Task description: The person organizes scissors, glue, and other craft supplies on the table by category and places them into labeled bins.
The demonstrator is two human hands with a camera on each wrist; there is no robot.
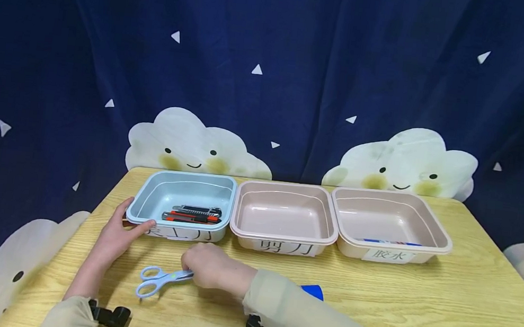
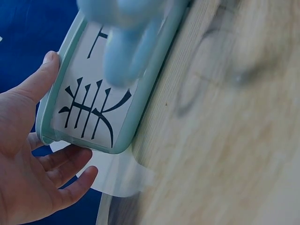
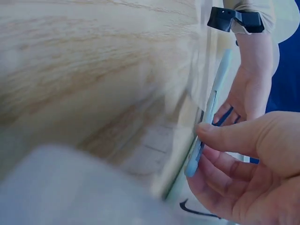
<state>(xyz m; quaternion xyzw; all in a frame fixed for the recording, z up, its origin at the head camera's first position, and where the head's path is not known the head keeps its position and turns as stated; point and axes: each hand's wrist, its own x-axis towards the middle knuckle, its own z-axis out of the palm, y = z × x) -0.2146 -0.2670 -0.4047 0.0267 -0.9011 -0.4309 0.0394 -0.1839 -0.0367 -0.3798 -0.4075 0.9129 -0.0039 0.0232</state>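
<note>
The right hand (image 1: 212,267) pinches light-blue scissors (image 1: 170,277) while the left hand (image 1: 115,238) grips the blue bin (image 1: 188,185).

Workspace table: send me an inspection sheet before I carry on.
Surface: wood-grain table.
Job's things: blue scissors, held by the blade end; blue bin with box cutters; middle pink bin; right pink bin, items partly hidden inside.
Clutter: blue object, partly behind the right sleeve.
Hands: left hand holds the blue bin's corner; right hand pinches the scissors.
Cables: nothing seen.
Surroundings: dark blue curtain behind.
</note>
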